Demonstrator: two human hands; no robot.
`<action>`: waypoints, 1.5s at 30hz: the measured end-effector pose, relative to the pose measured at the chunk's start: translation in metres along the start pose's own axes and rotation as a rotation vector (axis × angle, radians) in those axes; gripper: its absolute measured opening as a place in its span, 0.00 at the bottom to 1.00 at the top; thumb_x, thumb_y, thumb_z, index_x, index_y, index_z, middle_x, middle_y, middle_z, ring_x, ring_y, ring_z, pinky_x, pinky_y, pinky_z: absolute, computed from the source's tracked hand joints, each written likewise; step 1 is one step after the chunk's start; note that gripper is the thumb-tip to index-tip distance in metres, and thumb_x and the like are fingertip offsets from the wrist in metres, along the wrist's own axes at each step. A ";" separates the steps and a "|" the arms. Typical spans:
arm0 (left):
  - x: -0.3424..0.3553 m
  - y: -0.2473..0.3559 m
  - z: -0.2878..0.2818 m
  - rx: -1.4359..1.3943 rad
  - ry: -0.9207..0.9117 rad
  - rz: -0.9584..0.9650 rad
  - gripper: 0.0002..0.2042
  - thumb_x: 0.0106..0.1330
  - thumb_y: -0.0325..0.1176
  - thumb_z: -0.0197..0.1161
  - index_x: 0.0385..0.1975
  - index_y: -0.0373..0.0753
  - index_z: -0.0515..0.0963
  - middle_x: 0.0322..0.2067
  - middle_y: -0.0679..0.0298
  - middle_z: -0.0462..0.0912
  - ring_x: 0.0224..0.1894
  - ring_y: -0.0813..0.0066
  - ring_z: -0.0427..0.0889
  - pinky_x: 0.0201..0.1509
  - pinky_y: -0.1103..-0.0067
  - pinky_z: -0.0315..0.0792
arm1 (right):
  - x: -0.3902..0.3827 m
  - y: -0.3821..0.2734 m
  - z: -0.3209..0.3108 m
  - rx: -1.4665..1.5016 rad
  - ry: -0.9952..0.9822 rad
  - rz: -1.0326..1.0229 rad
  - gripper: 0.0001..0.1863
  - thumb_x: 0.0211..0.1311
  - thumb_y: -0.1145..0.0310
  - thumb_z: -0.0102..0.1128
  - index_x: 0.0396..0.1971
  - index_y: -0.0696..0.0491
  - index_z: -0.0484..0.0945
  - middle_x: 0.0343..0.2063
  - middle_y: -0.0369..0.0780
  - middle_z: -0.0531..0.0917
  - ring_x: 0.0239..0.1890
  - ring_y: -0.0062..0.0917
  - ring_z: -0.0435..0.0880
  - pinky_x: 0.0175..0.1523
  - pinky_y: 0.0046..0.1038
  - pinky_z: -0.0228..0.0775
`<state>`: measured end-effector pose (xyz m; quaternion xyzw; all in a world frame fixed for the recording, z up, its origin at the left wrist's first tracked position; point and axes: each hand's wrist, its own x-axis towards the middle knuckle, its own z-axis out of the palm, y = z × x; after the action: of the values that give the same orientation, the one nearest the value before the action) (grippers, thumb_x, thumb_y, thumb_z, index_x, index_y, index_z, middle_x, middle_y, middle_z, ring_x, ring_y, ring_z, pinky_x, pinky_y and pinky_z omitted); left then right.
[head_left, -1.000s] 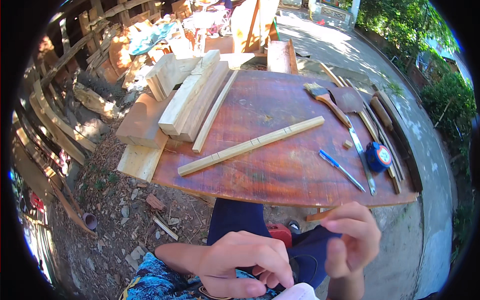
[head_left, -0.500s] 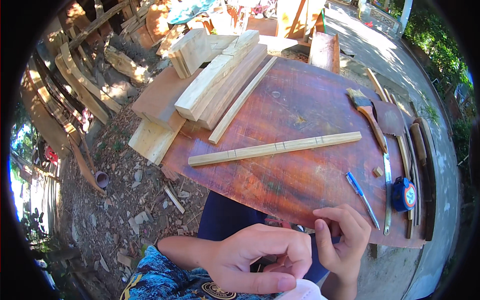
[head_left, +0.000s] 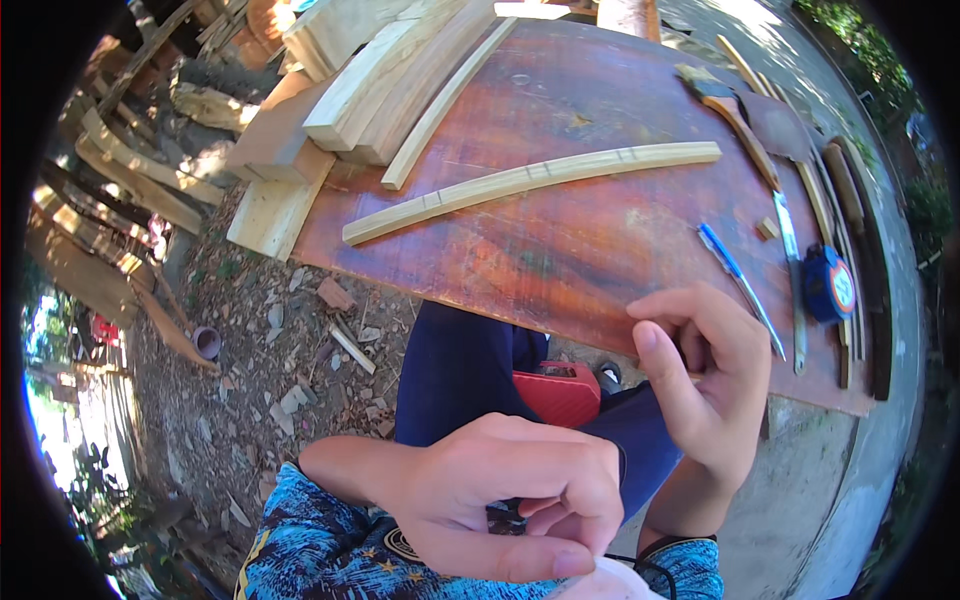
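The worn wooden tabletop (head_left: 500,285) carries everything but the hands and what they hold. A pale beam (head_left: 375,75) lies against a browner beam (head_left: 410,110) along its left edge, seemingly stacked there to keep the middle free. A slim batten (head_left: 445,110) lies beside them. A squared stick (head_left: 530,175) with dark cross-marks slants over the middle, marks uppermost, probably for easy reading.

The right hand (head_left: 705,360) shows in front of the near edge, holding nothing, fingers curled and thumb apart. The left hand (head_left: 510,490), nearer the body, appears to pinch a thin white piece (head_left: 605,582) between thumb and forefinger, perhaps because it is flimsy. That piece sits just below the left fingertips, well apart from the right hand; most is cut off, so I cannot tell what it is.

Toward the right edge, presumably within reach, lie a paintbrush (head_left: 735,122), metal ruler (head_left: 791,270), blue tape measure (head_left: 828,285), pen (head_left: 741,287) and tiny wooden block (head_left: 767,228).
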<state>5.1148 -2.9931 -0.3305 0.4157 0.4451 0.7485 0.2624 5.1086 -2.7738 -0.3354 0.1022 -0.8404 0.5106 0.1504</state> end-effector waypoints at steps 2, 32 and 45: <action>0.000 0.007 0.000 0.008 -0.065 0.008 0.06 0.70 0.25 0.67 0.40 0.30 0.80 0.33 0.57 0.83 0.30 0.69 0.82 0.31 0.75 0.72 | -0.004 0.005 0.002 0.076 -0.007 0.035 0.04 0.60 0.75 0.69 0.34 0.58 0.85 0.20 0.35 0.77 0.19 0.15 0.67 0.25 0.23 0.53; -0.044 0.025 -0.090 1.239 0.562 0.377 0.06 0.68 0.27 0.66 0.41 0.35 0.85 0.26 0.61 0.82 0.29 0.62 0.81 0.35 0.70 0.74 | -0.011 -0.004 0.012 0.059 0.101 0.175 0.09 0.72 0.70 0.64 0.37 0.61 0.85 0.23 0.28 0.77 0.25 0.08 0.68 0.30 0.18 0.59; -0.031 0.017 -0.126 1.734 0.703 0.091 0.10 0.65 0.34 0.73 0.39 0.36 0.85 0.38 0.60 0.82 0.43 0.58 0.79 0.49 0.65 0.74 | -0.009 0.003 0.020 0.033 0.163 0.129 0.08 0.70 0.70 0.67 0.36 0.61 0.85 0.22 0.28 0.77 0.23 0.08 0.66 0.27 0.20 0.56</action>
<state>5.0225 -3.0813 -0.3601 0.2329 0.8849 0.2474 -0.3185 5.1133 -2.7899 -0.3497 0.0084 -0.8217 0.5396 0.1834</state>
